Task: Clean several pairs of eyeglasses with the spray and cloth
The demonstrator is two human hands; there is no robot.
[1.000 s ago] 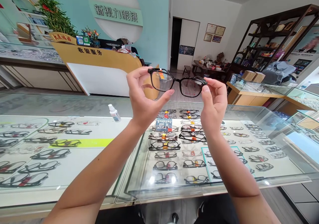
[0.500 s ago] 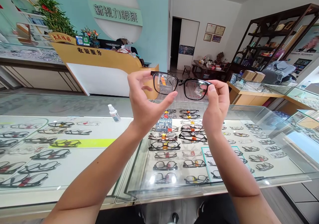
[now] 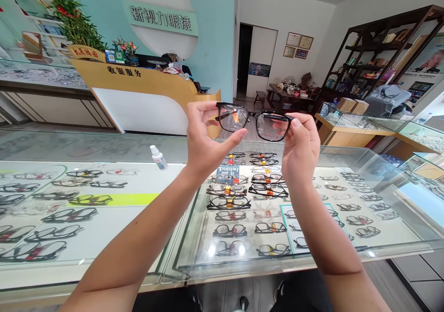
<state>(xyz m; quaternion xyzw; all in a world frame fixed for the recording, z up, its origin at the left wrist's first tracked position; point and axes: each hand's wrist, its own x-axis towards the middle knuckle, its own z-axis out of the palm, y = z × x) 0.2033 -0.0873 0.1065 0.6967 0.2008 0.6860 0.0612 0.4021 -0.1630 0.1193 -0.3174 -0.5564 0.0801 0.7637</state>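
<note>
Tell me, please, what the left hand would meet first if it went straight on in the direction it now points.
The left hand already touches the black glasses. Beyond them, the yellow-and-white desk seems the first thing in its line, but depth is unclear.

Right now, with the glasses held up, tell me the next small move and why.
I'd probably ease the left thumb slightly down: its tip appears close to the lower rim of the black-framed glasses, where it might smudge a lens. The left hand's fingers are at that outer corner and the right hand pinches the other end, so the hold should stay steady.
</note>
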